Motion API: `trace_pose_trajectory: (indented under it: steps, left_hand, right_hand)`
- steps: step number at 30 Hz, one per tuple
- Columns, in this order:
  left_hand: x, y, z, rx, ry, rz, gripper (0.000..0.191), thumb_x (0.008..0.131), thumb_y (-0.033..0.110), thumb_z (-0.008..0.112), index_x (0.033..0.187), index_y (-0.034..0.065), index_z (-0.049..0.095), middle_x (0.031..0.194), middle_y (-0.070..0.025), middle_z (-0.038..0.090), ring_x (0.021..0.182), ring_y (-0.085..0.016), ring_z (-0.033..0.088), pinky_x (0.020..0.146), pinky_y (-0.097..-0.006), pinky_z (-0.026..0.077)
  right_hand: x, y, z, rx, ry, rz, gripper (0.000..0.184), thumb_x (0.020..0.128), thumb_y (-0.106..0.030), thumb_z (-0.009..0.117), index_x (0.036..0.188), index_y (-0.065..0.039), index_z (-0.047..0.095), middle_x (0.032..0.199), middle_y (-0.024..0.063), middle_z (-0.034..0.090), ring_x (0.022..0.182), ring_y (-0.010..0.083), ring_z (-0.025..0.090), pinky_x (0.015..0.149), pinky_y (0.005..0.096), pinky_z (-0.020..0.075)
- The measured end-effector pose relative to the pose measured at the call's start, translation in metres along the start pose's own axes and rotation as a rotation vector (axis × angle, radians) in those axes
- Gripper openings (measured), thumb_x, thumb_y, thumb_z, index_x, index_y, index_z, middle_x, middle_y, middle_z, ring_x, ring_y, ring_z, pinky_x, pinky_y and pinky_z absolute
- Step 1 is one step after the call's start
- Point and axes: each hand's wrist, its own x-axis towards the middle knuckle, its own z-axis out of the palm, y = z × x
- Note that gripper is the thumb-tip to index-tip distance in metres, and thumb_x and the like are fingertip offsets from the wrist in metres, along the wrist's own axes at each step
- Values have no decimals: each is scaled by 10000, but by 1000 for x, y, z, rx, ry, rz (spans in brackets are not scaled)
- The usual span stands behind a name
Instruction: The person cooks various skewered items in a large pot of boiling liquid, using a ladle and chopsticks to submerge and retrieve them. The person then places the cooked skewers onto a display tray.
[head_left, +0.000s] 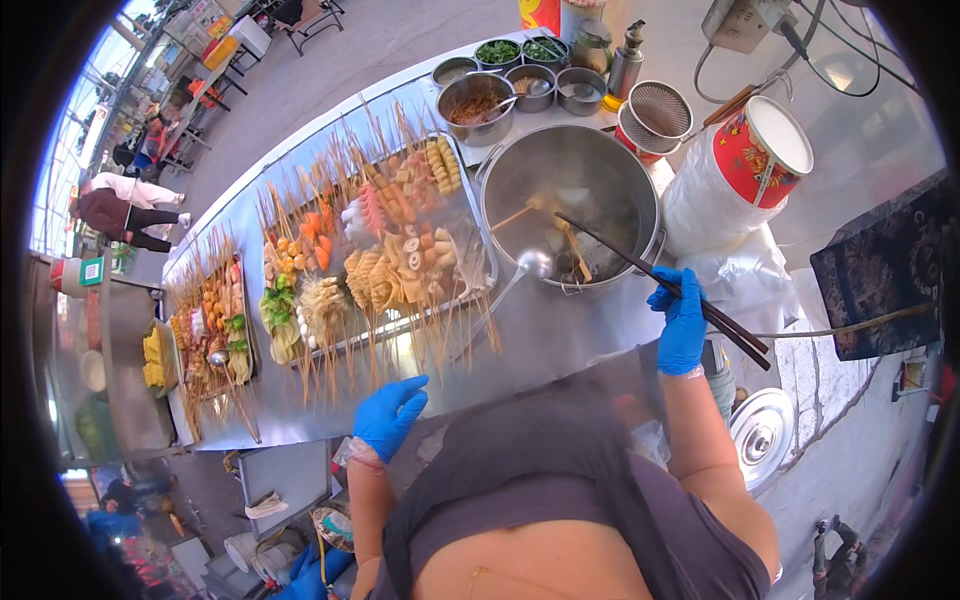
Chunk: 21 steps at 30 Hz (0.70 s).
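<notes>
My right hand (679, 319), in a blue glove, grips a pair of long dark chopsticks (637, 264). Their tips reach over a large steel pot (495, 214) of cloudy liquid, at skewered food (568, 236) inside. Another skewer (514, 217) leans in the pot's left side; steam blurs the contents. My left hand (390, 416), also gloved in blue, is empty with fingers apart near the front edge of the steel counter (517, 352). Close beyond it lies a tray (390, 322) of skewers bearing vegetables, tofu sheets and sausages. A ladle (534, 264) rests between tray and pot.
A second skewer tray (251, 330) stands at the left. Behind the pot are seasoning bowls (474, 112), a bottle (625, 67) and a mesh strainer (660, 111). At right are red paper tubs (757, 157) in plastic and a power socket (739, 22) with cables. People (124, 210) are far left.
</notes>
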Motion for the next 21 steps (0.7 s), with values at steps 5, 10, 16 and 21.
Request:
trace_pose_trajectory:
  steps: [5,10,16,21]
  left_hand:
    - [-8,-10,9,15,16,3,315,905,334,567,1145,142,635,980,-131,656,884,-294,639,773,-354,500]
    - [-5,8,12,23,-3,25,337,900,343,575,1172,150,616,973,-117,662,886,-280,640,777,-354,499]
    - [-7,9,19,41,20,55,362,893,360,584,1173,131,611,981,-117,665,881,-278,642,774,-354,499]
    - [-12,15,20,7,28,-5,374,889,369,590,1163,115,615,987,-128,668,882,-279,645,776,-351,501]
  right_hand:
    - [-12,-9,-10,-530,-341,-569,192,932,-105,503,934,-17,673,743,40,600,650,123,531,660,249,453]
    - [-18,-5,5,-376,-441,-396,189,936,-94,513,914,-19,686,757,46,613,664,111,530,659,250,456]
    - [6,33,41,-67,-214,-13,363,972,-325,484,931,-19,676,817,48,660,627,94,553,603,231,457]
    - [22,53,59,-6,-176,117,370,957,-371,504,921,-47,678,823,58,668,606,101,568,557,228,467]
